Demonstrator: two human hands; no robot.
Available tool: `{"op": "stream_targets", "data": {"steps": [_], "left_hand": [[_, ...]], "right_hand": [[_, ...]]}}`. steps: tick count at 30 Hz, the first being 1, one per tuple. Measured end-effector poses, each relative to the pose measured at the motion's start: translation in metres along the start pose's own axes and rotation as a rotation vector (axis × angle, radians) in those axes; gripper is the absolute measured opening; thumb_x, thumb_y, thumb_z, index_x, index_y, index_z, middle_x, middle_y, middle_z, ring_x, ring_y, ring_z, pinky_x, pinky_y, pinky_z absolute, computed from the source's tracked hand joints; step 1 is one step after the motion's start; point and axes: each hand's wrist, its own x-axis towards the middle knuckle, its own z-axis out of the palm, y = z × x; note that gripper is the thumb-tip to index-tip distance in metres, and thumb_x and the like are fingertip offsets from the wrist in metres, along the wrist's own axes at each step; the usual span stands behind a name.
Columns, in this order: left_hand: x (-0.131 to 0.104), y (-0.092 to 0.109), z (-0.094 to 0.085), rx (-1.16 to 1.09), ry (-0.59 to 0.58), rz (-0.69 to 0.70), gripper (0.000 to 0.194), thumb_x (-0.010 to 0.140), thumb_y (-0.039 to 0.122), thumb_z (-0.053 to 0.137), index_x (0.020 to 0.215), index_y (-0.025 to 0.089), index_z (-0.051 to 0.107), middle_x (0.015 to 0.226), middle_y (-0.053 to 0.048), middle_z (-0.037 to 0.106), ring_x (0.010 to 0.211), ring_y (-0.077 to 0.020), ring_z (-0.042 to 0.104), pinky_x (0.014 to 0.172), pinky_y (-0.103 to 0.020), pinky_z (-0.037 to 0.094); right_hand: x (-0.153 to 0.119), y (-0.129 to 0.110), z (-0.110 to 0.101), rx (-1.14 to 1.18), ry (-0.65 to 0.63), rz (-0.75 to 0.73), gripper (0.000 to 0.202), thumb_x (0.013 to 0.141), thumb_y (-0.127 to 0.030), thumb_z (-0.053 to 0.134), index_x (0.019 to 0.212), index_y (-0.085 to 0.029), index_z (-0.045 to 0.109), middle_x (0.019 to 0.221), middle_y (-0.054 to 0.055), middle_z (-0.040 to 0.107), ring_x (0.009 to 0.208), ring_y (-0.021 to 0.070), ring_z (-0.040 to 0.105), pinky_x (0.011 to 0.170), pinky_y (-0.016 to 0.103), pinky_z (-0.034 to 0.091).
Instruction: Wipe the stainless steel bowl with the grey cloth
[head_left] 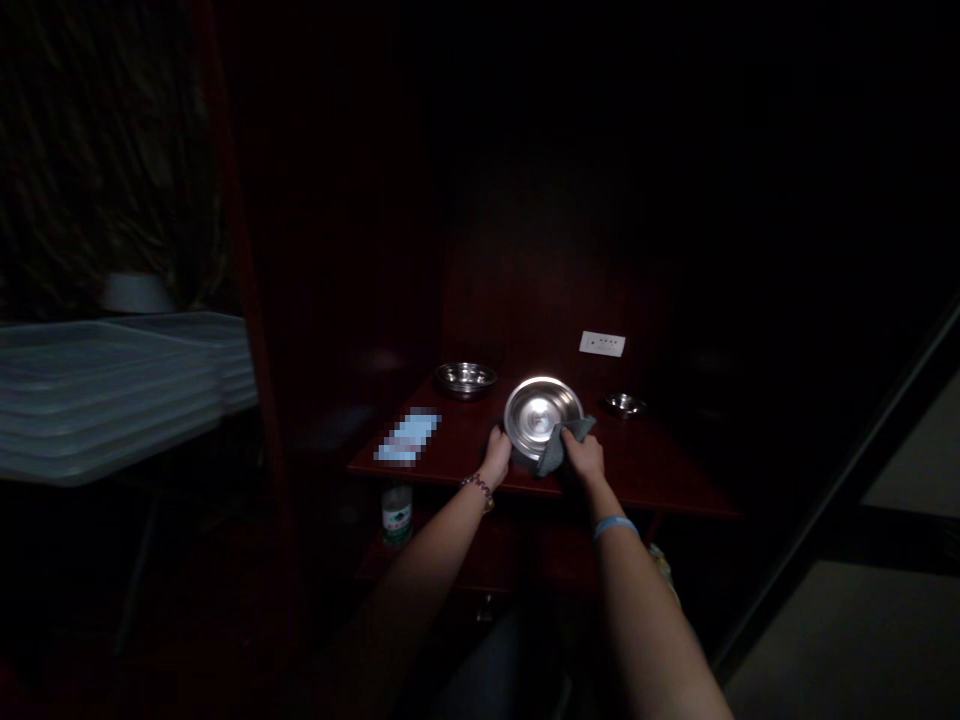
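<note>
The left hand [496, 452] grips the tilted plate's [541, 412] left rim, face toward the person, while the right hand [583, 456] clasps a cloth [556, 448] against its lower right edge above the tabletop [660, 470].

**Dim alcove in dark red wood**

Dark red wooden panels [352, 250] wall in a small tabletop [660, 465], lit only at its middle. A white socket plate [601, 344] sits on the back panel. Stacked translucent trays [112, 390] stand at left; a pale floor [847, 640] shows at right.
</note>
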Motion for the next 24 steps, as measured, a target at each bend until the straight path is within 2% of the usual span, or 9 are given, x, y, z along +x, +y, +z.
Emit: {"op": "stream_targets", "data": {"steps": [14, 19, 24], "left_hand": [[0.0023, -0.0035, -0.0023, 0.010, -0.013, -0.008, 0.038, 0.070, 0.036, 0.077, 0.097, 0.012, 0.069, 0.102, -0.015, 0.074, 0.102, -0.0271, 0.067, 0.101, -0.047, 0.047], [0.0019, -0.0042, -0.0026, 0.016, 0.002, -0.009, 0.036, 0.069, 0.036, 0.077, 0.094, 0.012, 0.070, 0.102, -0.015, 0.075, 0.101, -0.0270, 0.067, 0.101, -0.046, 0.047], [0.0016, -0.0034, -0.0019, 0.006, -0.027, -0.004, 0.039, 0.071, 0.038, 0.076, 0.100, 0.013, 0.070, 0.108, -0.015, 0.074, 0.102, -0.0259, 0.066, 0.101, -0.044, 0.047]], "right_hand": [[-0.0076, -0.0043, -0.0045, -0.006, 0.003, 0.021, 0.060, 0.094, -0.056, 0.046, 0.124, -0.008, 0.067, 0.121, 0.022, 0.068, 0.121, 0.0298, 0.062, 0.098, 0.033, 0.049], [-0.0081, -0.0048, -0.0048, -0.024, -0.003, 0.022, 0.061, 0.094, -0.056, 0.045, 0.124, -0.007, 0.066, 0.121, 0.022, 0.068, 0.120, 0.0297, 0.063, 0.098, 0.033, 0.049], [-0.0066, -0.0041, -0.0040, -0.010, -0.006, 0.023, 0.061, 0.094, -0.056, 0.046, 0.124, -0.008, 0.066, 0.122, 0.022, 0.067, 0.121, 0.0305, 0.062, 0.100, 0.034, 0.048]]}}
